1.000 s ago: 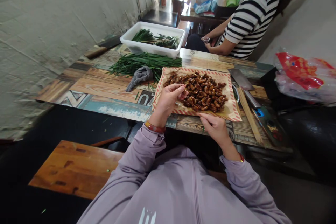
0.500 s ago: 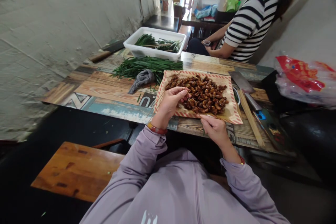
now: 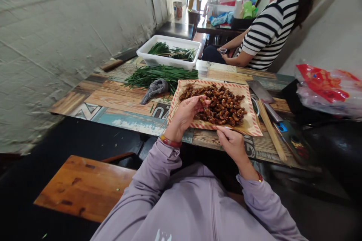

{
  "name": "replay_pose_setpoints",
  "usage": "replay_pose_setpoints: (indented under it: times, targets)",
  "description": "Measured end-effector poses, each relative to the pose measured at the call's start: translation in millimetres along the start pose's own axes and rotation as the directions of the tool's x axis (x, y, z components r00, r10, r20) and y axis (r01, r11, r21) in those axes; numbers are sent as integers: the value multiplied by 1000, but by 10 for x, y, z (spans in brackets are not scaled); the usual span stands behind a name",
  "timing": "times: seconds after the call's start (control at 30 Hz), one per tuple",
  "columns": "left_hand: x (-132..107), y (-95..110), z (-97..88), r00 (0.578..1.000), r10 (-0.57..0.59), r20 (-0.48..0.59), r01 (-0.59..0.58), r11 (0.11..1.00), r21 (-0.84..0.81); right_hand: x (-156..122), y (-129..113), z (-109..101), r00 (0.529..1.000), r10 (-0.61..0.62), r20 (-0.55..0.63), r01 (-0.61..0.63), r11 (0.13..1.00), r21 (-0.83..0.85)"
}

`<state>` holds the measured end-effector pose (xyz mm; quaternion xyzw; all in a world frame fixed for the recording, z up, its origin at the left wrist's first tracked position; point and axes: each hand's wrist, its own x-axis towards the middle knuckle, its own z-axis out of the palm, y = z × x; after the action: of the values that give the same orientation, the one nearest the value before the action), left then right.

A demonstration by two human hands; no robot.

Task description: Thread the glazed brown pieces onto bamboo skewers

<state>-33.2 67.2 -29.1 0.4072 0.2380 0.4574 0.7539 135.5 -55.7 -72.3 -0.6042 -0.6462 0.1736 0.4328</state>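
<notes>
The left hand point(image 3: 186, 112) is narrow, thumb and fingers drawn together at the tips, with a brown piece point(image 3: 201, 100) at the fingertips. The right hand point(image 3: 231, 142) is closed in a pinch, its fingers folded; what it grips is too fine to make out. It is lower and to the right of the left hand, at the near edge of the striped paper point(image 3: 253, 122).

The pile point(image 3: 226, 105) of glossy brown pieces lies on that paper, just right of the left hand's fingertips and beyond the right hand. Left of the left hand, a grey cloth point(image 3: 156, 89) lies against the greens point(image 3: 158, 74), which spread over the bench point(image 3: 124, 119). Farther out from the left hand is a white tub point(image 3: 169, 61) with more greens inside, and left of the tub a knife point(image 3: 113, 64).

To the right of the right hand lie the sticks point(image 3: 271, 131) and then the phone point(image 3: 291, 139); beyond them is a cleaver point(image 3: 259, 91). Farther right of that hand is a red and clear bag point(image 3: 322, 84). Well beyond both hands, a person in a striped top point(image 3: 268, 32) holds a small cup point(image 3: 223, 51).
</notes>
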Motion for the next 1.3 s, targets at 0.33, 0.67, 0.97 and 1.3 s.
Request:
replay_pose_setpoints:
  times: [0.33,0.67,0.97,1.3]
  targets:
    - [21,-27,25,999,18,-47,-22,996,-88,-7,-39,55,1000,-5,-30,5,1000,-26]
    - [44,-65,7,991,21,-132,-42,986,-161,-36,19,135,997,-12,-72,9,999,-44]
    - [49,-66,-17,993,21,-114,-35,992,-118,-19,-39,142,998,-4,-66,3,1000,-21]
    - [17,-34,5,994,29,-106,-49,981,-189,5,-103,174,997,10,-71,-10,1000,-6]
